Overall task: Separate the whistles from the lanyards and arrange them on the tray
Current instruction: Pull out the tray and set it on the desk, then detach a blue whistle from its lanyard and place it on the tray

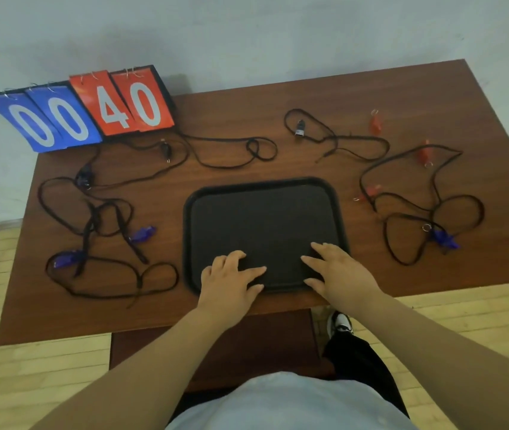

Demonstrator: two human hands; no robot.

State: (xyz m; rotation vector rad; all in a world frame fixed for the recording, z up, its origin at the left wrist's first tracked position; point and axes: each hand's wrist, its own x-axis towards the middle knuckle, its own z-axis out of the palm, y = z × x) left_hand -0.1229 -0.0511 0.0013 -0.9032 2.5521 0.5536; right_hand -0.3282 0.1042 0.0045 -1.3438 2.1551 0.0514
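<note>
1. a person stood at a brown wooden table (247, 156), seen from above by a head-worn camera, both bare arms reaching forward.
2. a black tray (262, 190) sat in the middle of the table near the front edge – bare, with no whistle on it yet, so the sorting seemed not to have begun.
3. the left hand (231, 280) and the right hand (337, 274) lay flat on the tray's near part, fingers spread and holding nothing – likely steadying or squaring it before work started.
4. black lanyards (228, 150) sprawled in loose, overlapping loops on both sides and behind the tray.
5. to the left lay two blue whistles (141, 234), each touching a cord; farther back, small black whistles (84, 178) were hard to make out.
6. to the right lay red whistles (375, 124) and another blue whistle (442, 238); whether each was clipped to a cord could not be told.
7. a flip scoreboard (92, 110) stood at the far left corner, reading 00 in blue and 40 in red, clear of the work area.
</note>
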